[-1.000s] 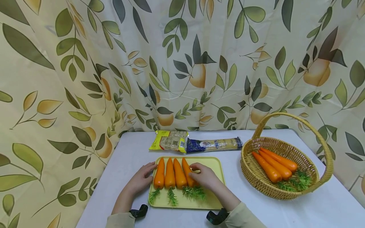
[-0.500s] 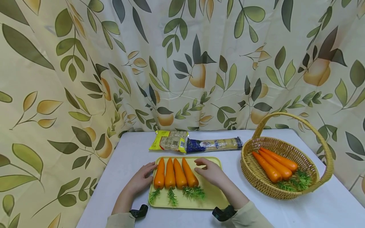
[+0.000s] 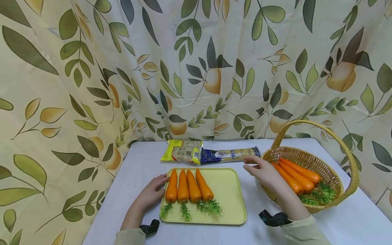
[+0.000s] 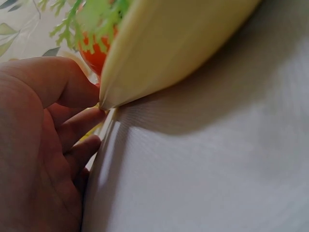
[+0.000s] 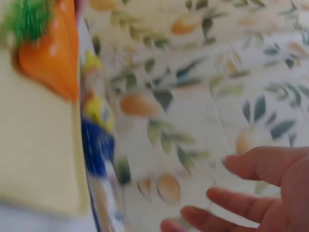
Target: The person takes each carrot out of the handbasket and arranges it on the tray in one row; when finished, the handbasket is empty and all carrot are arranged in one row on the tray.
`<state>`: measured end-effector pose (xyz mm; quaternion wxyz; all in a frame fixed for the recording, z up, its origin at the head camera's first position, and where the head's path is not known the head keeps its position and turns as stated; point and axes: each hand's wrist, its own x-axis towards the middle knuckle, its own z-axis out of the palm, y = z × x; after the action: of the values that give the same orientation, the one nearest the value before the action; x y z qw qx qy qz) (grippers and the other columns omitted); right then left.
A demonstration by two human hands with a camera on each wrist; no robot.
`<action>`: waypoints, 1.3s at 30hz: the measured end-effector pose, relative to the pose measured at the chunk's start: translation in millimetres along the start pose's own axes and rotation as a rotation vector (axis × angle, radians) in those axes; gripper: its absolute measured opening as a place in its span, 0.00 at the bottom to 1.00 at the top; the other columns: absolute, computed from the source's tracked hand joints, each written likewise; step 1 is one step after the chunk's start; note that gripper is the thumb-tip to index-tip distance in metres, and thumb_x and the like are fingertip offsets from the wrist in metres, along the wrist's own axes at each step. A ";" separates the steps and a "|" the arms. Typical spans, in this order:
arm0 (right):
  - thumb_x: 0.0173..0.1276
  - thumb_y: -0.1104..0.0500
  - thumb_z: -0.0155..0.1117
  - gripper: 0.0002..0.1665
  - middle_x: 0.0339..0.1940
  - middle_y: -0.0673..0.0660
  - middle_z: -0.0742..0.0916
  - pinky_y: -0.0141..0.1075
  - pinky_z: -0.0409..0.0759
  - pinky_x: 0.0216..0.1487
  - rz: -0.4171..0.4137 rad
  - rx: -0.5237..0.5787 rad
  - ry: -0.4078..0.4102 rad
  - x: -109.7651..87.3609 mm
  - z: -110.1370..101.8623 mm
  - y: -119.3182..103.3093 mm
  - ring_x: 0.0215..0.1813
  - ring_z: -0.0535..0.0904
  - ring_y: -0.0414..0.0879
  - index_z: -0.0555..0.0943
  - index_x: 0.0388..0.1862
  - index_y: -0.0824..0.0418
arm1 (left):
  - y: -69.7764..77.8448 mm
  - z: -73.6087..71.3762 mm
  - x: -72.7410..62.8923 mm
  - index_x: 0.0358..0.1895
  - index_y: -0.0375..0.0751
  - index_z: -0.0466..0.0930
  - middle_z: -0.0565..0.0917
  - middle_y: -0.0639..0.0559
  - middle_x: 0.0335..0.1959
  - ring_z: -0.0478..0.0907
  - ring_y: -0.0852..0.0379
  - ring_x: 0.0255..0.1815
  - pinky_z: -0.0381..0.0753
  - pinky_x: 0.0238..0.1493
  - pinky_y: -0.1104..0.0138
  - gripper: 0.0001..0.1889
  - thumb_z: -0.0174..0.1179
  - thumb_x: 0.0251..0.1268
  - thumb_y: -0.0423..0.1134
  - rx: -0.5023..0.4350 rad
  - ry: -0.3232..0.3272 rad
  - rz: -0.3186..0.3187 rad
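On a yellow tray, several orange carrots lie side by side, tips away from me and green tops toward me. My left hand rests at the tray's left edge, with thumb and fingertips touching the rim beside the leftmost carrot. In the left wrist view, the thumb and fingertips of this hand meet the rim near the tray's corner. Between tray and wicker basket, my right hand is in the air, fingers relaxed and holding nothing. Three carrots with green tops lie in the basket, partly covered by my right forearm.
Behind the tray lie a yellow-and-clear bag and a long blue-and-clear packet. The basket's tall arched handle rises at the right. A leaf-patterned curtain hangs behind the white table.
My right hand has let go of the rightmost carrot on the tray and moved right, off the tray to the basket's left side. My left hand has stayed at the tray's edge.
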<state>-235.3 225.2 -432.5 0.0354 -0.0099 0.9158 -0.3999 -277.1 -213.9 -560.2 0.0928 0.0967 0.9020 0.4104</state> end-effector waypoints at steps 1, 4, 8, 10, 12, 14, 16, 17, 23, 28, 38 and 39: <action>0.72 0.39 0.57 0.35 0.64 0.64 0.80 0.48 0.82 0.53 0.023 -0.009 0.003 -0.6 -7.2 4.5 0.59 0.78 0.57 0.70 0.70 0.58 | 0.1 0.1 -0.1 0.68 0.59 0.73 0.63 0.55 0.77 0.49 0.42 0.81 0.48 0.77 0.39 0.28 0.57 0.64 0.39 0.000 0.001 0.002; 0.73 0.39 0.54 0.37 0.65 0.67 0.78 0.54 0.79 0.56 0.064 -0.053 0.021 -1.5 -26.6 21.6 0.62 0.74 0.62 0.68 0.71 0.60 | 1.3 0.2 -1.3 0.69 0.58 0.73 0.63 0.55 0.77 0.51 0.42 0.81 0.50 0.77 0.39 0.28 0.57 0.63 0.38 -0.003 0.002 0.010; 0.74 0.36 0.50 0.41 0.69 0.72 0.72 0.65 0.69 0.61 0.103 -0.089 0.040 -3.6 -49.4 46.3 0.67 0.66 0.71 0.65 0.73 0.63 | 1.7 0.5 -2.3 0.69 0.57 0.72 0.63 0.54 0.77 0.52 0.43 0.80 0.52 0.76 0.39 0.29 0.57 0.63 0.37 -0.004 0.004 0.019; 0.73 0.33 0.47 0.44 0.72 0.74 0.68 0.69 0.65 0.62 0.129 -0.099 0.035 -5.5 -58.4 57.9 0.70 0.61 0.75 0.64 0.73 0.64 | 1.0 0.9 -1.9 0.69 0.58 0.72 0.63 0.55 0.77 0.53 0.43 0.80 0.52 0.76 0.39 0.29 0.56 0.63 0.38 -0.004 0.005 0.019; 0.72 0.30 0.45 0.47 0.72 0.76 0.65 0.70 0.63 0.62 0.153 -0.102 0.025 -7.7 -65.1 68.4 0.70 0.58 0.77 0.62 0.74 0.65 | 0.3 1.2 -1.3 0.69 0.58 0.72 0.63 0.55 0.77 0.53 0.43 0.80 0.53 0.76 0.39 0.29 0.56 0.63 0.38 -0.002 0.004 0.017; 0.73 0.30 0.44 0.48 0.72 0.77 0.64 0.70 0.65 0.61 0.172 -0.111 0.014 -9.3 -69.9 77.8 0.69 0.58 0.78 0.61 0.75 0.66 | 0.3 1.5 -1.0 0.69 0.58 0.72 0.63 0.55 0.77 0.53 0.43 0.80 0.52 0.76 0.39 0.29 0.56 0.63 0.38 -0.004 0.004 0.017; 0.74 0.32 0.44 0.47 0.72 0.78 0.64 0.68 0.67 0.61 0.189 -0.115 0.005 -10.2 -73.0 85.3 0.68 0.59 0.77 0.60 0.75 0.67 | -0.1 1.9 -0.7 0.69 0.58 0.72 0.63 0.55 0.77 0.53 0.43 0.80 0.53 0.76 0.39 0.28 0.56 0.63 0.38 0.000 0.004 0.020; 0.74 0.33 0.44 0.47 0.71 0.78 0.65 0.68 0.68 0.60 0.191 -0.124 0.000 -10.7 -74.1 87.9 0.68 0.60 0.77 0.60 0.74 0.68 | -0.2 2.1 -0.6 0.69 0.57 0.73 0.63 0.55 0.77 0.53 0.44 0.80 0.53 0.76 0.39 0.28 0.56 0.63 0.38 0.001 0.005 0.020; 0.73 0.31 0.45 0.49 0.71 0.81 0.63 0.68 0.67 0.61 0.175 -0.194 -0.058 -9.9 -73.7 97.2 0.67 0.60 0.80 0.63 0.72 0.72 | 0.4 2.0 -0.7 0.69 0.56 0.73 0.64 0.55 0.77 0.54 0.44 0.80 0.53 0.76 0.40 0.28 0.57 0.62 0.38 -0.008 0.011 0.021; 0.73 0.32 0.48 0.47 0.72 0.81 0.61 0.70 0.65 0.63 0.160 -0.186 -0.095 -6.4 -66.0 102.3 0.68 0.59 0.80 0.66 0.71 0.70 | 0.3 1.9 -1.6 0.69 0.57 0.73 0.63 0.55 0.77 0.54 0.44 0.80 0.53 0.76 0.39 0.28 0.57 0.62 0.38 -0.013 0.012 0.015; 0.71 0.41 0.58 0.39 0.66 0.77 0.73 0.66 0.70 0.59 0.149 -0.139 -0.143 -4.4 -59.1 106.3 0.64 0.68 0.73 0.69 0.69 0.68 | 1.7 1.2 -2.0 0.69 0.58 0.73 0.63 0.55 0.77 0.49 0.40 0.81 0.49 0.76 0.37 0.28 0.57 0.63 0.38 -0.011 0.010 0.007; 0.71 0.43 0.59 0.38 0.65 0.76 0.74 0.66 0.70 0.59 0.144 -0.136 -0.147 -4.4 -58.6 106.7 0.64 0.69 0.73 0.69 0.69 0.68 | 1.6 1.2 -1.9 0.69 0.57 0.73 0.63 0.55 0.77 0.49 0.40 0.81 0.49 0.76 0.38 0.28 0.57 0.63 0.38 -0.010 0.010 0.009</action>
<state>-234.1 340.9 -470.8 0.1302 0.0240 0.9340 -0.3317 -274.8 -212.4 -559.7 0.0872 0.0982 0.8999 0.4159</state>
